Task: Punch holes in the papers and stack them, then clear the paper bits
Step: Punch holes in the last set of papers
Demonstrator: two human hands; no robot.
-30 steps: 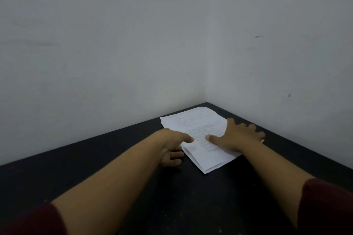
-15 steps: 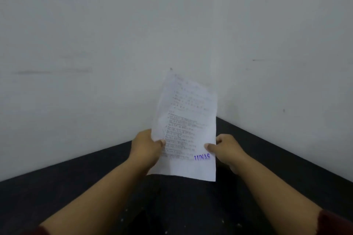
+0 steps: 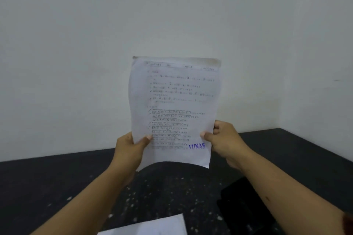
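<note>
The held papers [image 3: 174,110] hang upright in the air above the black table [image 3: 57,183], long axis near vertical, printed side facing the camera w/ a purple "LUNAS" stamp near the bottom right; can't tell if it's one sheet or several pressed together. Top edge looks smudged dark, bottom edge bows up a bit in the middle. Left hand [image 3: 129,149] pinches the lower left edge, thumb on the front face and fingers behind. Right hand [image 3: 225,139] pinches the lower right edge the same way, thumb tip on the front. Both grips sit low on the page, so the top two-thirds stands free & could flop. Below and toward the person, a second white sheet [image 3: 150,225] lies flat on the table at the frame's bottom edge, roughly straight under the held page, between the forearms. A dark boxy thing, prob. the hole punch [image 3: 246,208], sits on the table just under the right forearm, so right hand is nearer to it. Paper bits [image 3: 152,192] speckle the table between the arms. Judgement: next move turns on bringing the page down from vertical to flat, either to the right toward the punch or straight down onto the flat sheet; which one I can't tell, since no holes are readable at this blur.
</note>
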